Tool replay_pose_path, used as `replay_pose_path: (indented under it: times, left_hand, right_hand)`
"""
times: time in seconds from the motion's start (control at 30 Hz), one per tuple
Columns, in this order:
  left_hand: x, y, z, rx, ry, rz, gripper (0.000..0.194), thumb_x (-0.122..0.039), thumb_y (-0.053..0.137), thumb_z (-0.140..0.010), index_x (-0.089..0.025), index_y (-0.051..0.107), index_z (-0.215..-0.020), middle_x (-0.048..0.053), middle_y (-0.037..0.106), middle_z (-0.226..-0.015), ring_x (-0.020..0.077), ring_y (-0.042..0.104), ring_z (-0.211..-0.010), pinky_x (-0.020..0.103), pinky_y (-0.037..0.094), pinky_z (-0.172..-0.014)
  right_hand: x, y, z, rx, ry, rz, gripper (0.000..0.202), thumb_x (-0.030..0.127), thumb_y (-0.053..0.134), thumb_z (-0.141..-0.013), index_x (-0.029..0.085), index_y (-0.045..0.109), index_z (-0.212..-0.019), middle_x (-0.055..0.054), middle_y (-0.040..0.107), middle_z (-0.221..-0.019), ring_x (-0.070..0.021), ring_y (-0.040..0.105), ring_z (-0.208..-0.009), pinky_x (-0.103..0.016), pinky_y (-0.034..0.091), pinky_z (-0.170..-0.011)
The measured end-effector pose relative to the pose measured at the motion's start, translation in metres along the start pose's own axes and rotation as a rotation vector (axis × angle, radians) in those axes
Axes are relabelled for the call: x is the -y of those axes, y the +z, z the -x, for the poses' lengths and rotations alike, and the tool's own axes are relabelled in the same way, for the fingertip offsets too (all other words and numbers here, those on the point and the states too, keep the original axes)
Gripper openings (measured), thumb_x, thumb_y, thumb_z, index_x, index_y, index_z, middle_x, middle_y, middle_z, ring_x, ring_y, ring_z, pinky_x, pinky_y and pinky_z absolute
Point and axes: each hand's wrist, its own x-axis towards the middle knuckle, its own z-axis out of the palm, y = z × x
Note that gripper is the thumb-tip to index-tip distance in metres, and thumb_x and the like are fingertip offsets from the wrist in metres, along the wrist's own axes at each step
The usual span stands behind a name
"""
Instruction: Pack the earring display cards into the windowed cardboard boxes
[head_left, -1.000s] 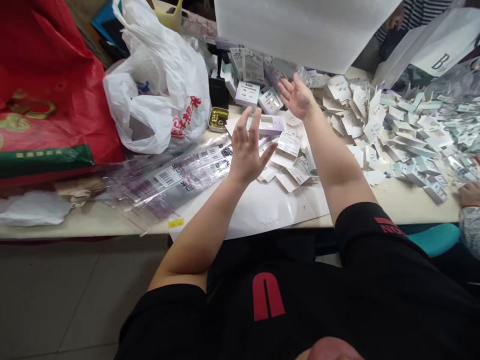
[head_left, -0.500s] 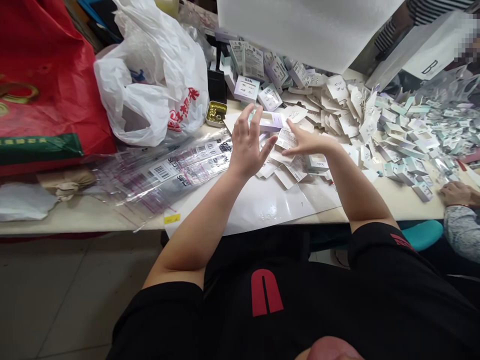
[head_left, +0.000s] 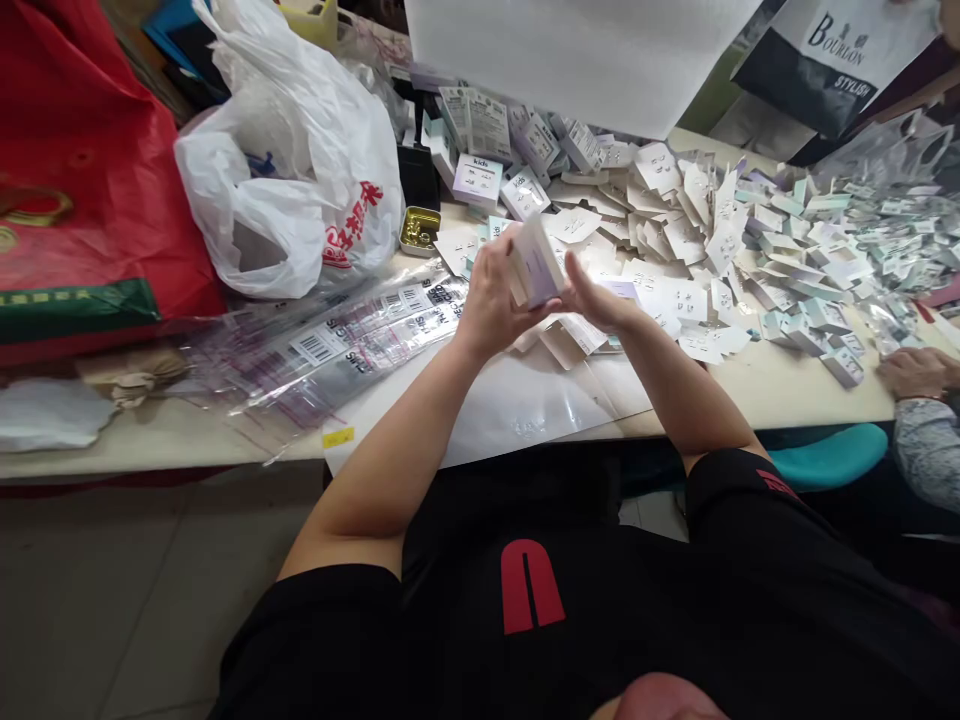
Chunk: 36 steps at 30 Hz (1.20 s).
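Note:
A small white and lilac box (head_left: pixel 538 262) is held tilted above the table. My left hand (head_left: pixel 491 300) is wrapped round its left side and bottom, with the thumb along the lower edge. My right hand (head_left: pixel 596 298) is at the box's right lower corner, fingers together against it; its fingertips are partly hidden. Under and beyond the hands lie loose white cards (head_left: pixel 574 224) and open card pieces. Behind them stand boxes marked kids (head_left: pixel 478 180). A white sheet (head_left: pixel 525 410) lies at the table's front edge.
Plastic sleeves (head_left: pixel 330 350), a white bag (head_left: pixel 292 170) and a red bag (head_left: pixel 90 170) are on the left. A small gold tin (head_left: pixel 420 231) stands behind the sleeves. Many small boxes (head_left: pixel 844 367) spread to the right, beside another person's hand (head_left: pixel 915 372).
Both hands have closed in on the lilac box, which is now lifted and turned more upright. The view has shifted slightly, and a printed bag shows more fully at the upper right.

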Motion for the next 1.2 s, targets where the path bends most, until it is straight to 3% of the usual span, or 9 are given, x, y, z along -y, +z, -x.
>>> replay_pose_path:
  times: [0.07, 0.13, 0.2, 0.3, 0.47, 0.67, 0.87, 1.03, 1.2]
  left_hand:
    - [0.009, -0.003, -0.002, -0.105, -0.017, 0.022, 0.123, -0.101, 0.073, -0.072, -0.028, 0.030, -0.161, 0.020, 0.054, -0.158, 0.0465, 0.053, -0.150, 0.068, 0.048, -0.127]
    - [0.015, -0.005, -0.004, -0.164, -0.024, 0.042, 0.120, -0.098, 0.077, -0.071, -0.031, 0.031, -0.158, 0.019, 0.055, -0.155, 0.0456, 0.055, -0.148, 0.065, 0.050, -0.126]
    - [0.017, -0.005, -0.005, -0.166, -0.019, 0.058, 0.117, -0.095, 0.080, -0.072, -0.031, 0.031, -0.157, 0.018, 0.055, -0.154, 0.0440, 0.056, -0.147, 0.062, 0.051, -0.126]
    - [0.016, -0.003, -0.004, -0.137, -0.015, 0.075, 0.115, -0.093, 0.080, -0.074, -0.030, 0.030, -0.157, 0.019, 0.055, -0.152, 0.0428, 0.058, -0.145, 0.061, 0.052, -0.124]
    - [0.016, -0.005, -0.005, -0.136, -0.116, 0.106, 0.111, -0.093, 0.077, -0.077, -0.030, 0.032, -0.157, 0.020, 0.055, -0.156, 0.0413, 0.060, -0.141, 0.062, 0.054, -0.119]
    - [0.013, -0.009, -0.003, -0.123, -0.218, 0.118, 0.105, -0.090, 0.076, -0.080, -0.031, 0.038, -0.158, 0.021, 0.053, -0.162, 0.0421, 0.058, -0.144, 0.064, 0.056, -0.116]
    - [0.014, -0.012, -0.004, -0.096, -0.248, 0.123, 0.104, -0.088, 0.078, -0.080, -0.031, 0.040, -0.158, 0.019, 0.056, -0.158, 0.0417, 0.060, -0.143, 0.063, 0.055, -0.117]
    - [0.013, -0.015, -0.005, -0.087, -0.293, 0.129, 0.108, -0.088, 0.079, -0.077, -0.027, 0.040, -0.157, 0.020, 0.054, -0.159, 0.0414, 0.055, -0.147, 0.061, 0.051, -0.121]
    - [0.011, -0.015, -0.007, -0.103, -0.375, 0.209, 0.107, -0.092, 0.076, -0.076, -0.026, 0.045, -0.154, 0.022, 0.060, -0.154, 0.0415, 0.063, -0.138, 0.063, 0.057, -0.114]
  right_hand:
    - [-0.007, -0.021, -0.010, -0.271, 0.046, 0.255, 0.079, 0.070, 0.019, -0.113, 0.026, 0.078, -0.140, -0.012, 0.078, -0.138, -0.0326, 0.072, -0.135, -0.058, 0.054, -0.123]
    - [-0.019, -0.049, -0.022, -0.560, 0.082, 0.713, 0.047, 0.040, 0.042, -0.114, 0.018, 0.081, -0.130, -0.014, 0.062, -0.164, -0.0347, 0.053, -0.158, -0.060, 0.038, -0.135]
    - [-0.032, -0.074, -0.031, -0.519, 0.166, 1.033, 0.036, 0.016, 0.050, -0.106, 0.012, 0.082, -0.122, -0.014, 0.044, -0.178, -0.0381, 0.034, -0.169, -0.065, 0.022, -0.141]
    - [-0.042, -0.092, -0.035, -0.388, 0.194, 1.150, 0.045, 0.005, 0.044, -0.103, 0.011, 0.079, -0.129, -0.014, 0.060, -0.166, -0.0341, 0.043, -0.165, -0.065, 0.021, -0.141]
    - [-0.041, -0.087, -0.028, -0.451, 0.063, 1.114, 0.055, 0.016, 0.034, -0.108, 0.015, 0.069, -0.150, -0.010, 0.059, -0.168, -0.0259, 0.056, -0.155, -0.046, 0.043, -0.134]
    - [-0.055, -0.093, -0.035, -0.383, 0.166, 1.064, 0.051, 0.014, 0.041, -0.103, 0.016, 0.069, -0.146, -0.012, 0.048, -0.176, -0.0349, 0.040, -0.167, -0.071, 0.017, -0.140]
    - [-0.054, -0.095, -0.035, -0.365, 0.076, 1.066, 0.048, 0.018, 0.037, -0.108, 0.016, 0.072, -0.140, -0.012, 0.050, -0.175, -0.0292, 0.036, -0.169, -0.060, 0.015, -0.143]
    - [-0.057, -0.101, -0.044, -0.327, 0.201, 1.058, 0.050, 0.015, 0.040, -0.103, 0.018, 0.070, -0.143, -0.010, 0.051, -0.174, -0.0337, 0.035, -0.169, -0.069, 0.009, -0.141]
    - [-0.040, -0.086, -0.033, -0.500, -0.004, 0.724, 0.051, 0.042, 0.038, -0.110, 0.019, 0.074, -0.139, -0.012, 0.062, -0.162, -0.0332, 0.052, -0.153, -0.057, 0.031, -0.138]
